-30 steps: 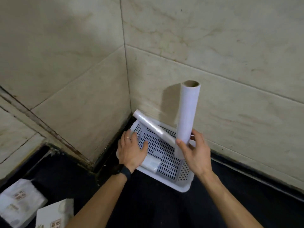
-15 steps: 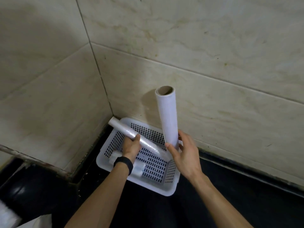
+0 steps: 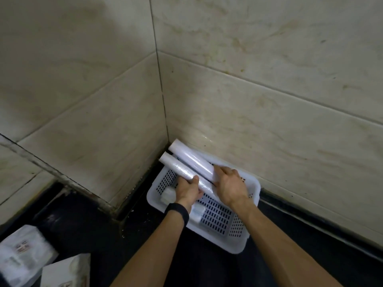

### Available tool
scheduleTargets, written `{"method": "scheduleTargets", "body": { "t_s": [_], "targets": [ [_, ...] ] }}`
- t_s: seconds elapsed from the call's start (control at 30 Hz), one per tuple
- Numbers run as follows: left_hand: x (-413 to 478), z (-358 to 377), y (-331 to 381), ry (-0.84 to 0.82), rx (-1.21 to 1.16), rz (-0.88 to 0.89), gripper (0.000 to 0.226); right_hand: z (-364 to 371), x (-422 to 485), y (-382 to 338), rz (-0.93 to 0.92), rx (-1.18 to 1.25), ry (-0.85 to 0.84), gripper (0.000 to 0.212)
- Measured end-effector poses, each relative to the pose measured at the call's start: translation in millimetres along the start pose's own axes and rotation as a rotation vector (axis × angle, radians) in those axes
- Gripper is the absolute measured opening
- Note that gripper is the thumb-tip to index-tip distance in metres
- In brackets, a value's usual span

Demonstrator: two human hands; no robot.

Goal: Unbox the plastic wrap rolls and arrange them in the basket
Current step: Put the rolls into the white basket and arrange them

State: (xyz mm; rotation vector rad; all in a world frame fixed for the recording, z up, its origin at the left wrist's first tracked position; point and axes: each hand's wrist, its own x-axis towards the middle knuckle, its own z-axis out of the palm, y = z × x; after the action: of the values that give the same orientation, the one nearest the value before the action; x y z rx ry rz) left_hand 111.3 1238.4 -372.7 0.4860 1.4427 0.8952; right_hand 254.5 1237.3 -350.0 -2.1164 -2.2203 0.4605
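Observation:
A white perforated plastic basket [image 3: 238,244] sits on the dark floor in the corner of two tiled walls. Two plastic wrap rolls lie side by side and slanted across its far left corner, their upper ends resting on the rim. My left hand [image 3: 189,190] grips the nearer, thinner roll [image 3: 178,168] around its middle. My right hand [image 3: 231,186] holds the lower end of the farther, thicker roll [image 3: 191,159]. A third white roll [image 3: 198,213] lies flat on the basket floor, mostly hidden under my left wrist.
Two white cardboard boxes lie on the floor at the lower left, box [image 3: 22,258] and box [image 3: 66,271]. Beige tiled walls close in behind and to the left of the basket. Dark floor stretches to the right.
My right hand has tipped the thick roll from upright down to lie beside the thin roll. My left hand still grips the thin roll. The camera view shifted.

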Motion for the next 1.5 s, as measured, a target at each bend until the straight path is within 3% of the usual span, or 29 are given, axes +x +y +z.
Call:
{"method": "scheduleTargets", "body": {
  "t_s": [0.17,0.27,0.33,0.43,0.57,0.7,0.87,1.0,1.1,1.17,1.23,1.37,1.5],
  "targets": [
    [-1.2,2.5,4.5,0.009,-0.052,-0.026,0.037,15.0,-56.7,18.6,0.274,0.080,0.221,0.073],
    [1.1,8.0,10.2,0.038,-0.075,-0.055,0.032,28.2,-85.5,35.6,0.527,0.372,0.239,0.085],
    [2.8,9.8,11.5,0.037,-0.100,-0.054,0.033,34.6,-92.8,41.8,0.644,0.619,0.129,0.072],
    [3.0,8.4,9.7,0.023,-0.115,-0.052,0.032,36.3,-94.1,41.4,0.665,0.772,0.062,0.044],
    [1.2,11.2,8.9,0.067,-0.097,-0.046,0.022,36.7,-92.5,43.4,0.640,0.832,0.040,0.036],
    [-1.8,7.3,7.3,-0.022,-0.083,-0.034,0.021,33.1,-93.4,42.2,0.637,0.835,0.011,0.023],
    [-7.6,12.2,10.7,-0.037,-0.045,-0.070,0.031,26.2,-94.1,40.7,0.649,0.792,-0.010,0.018],
    [-17.9,7.6,16.3,-0.081,0.066,-0.099,0.029,20.3,-94.2,42.8,0.647,0.736,-0.055,0.024],
    [-32.5,-4.0,23.3,-0.080,0.239,-0.055,0.016,14.3,-96.8,48.2,0.604,0.684,-0.103,0.049],
    [-47.0,-12.5,31.5,-0.099,0.396,0.035,0.011,8.1,-104.4,52.5,0.547,0.618,-0.062,0.065],
    [-68.2,-22.9,39.3,-0.117,0.549,0.189,0.011,0.0,-118.1,51.4,0.466,0.559,0.027,0.068],
    [-119.6,-58.7,35.7,-0.044,0.800,0.502,0.014,-12.6,-154.7,27.4,0.245,0.499,0.165,0.058],
    [-166.6,-111.9,9.7,0.084,1.050,0.647,0.025,-17.3,-181.0,-21.1,0.003,0.510,0.218,0.045]
  ]
}}
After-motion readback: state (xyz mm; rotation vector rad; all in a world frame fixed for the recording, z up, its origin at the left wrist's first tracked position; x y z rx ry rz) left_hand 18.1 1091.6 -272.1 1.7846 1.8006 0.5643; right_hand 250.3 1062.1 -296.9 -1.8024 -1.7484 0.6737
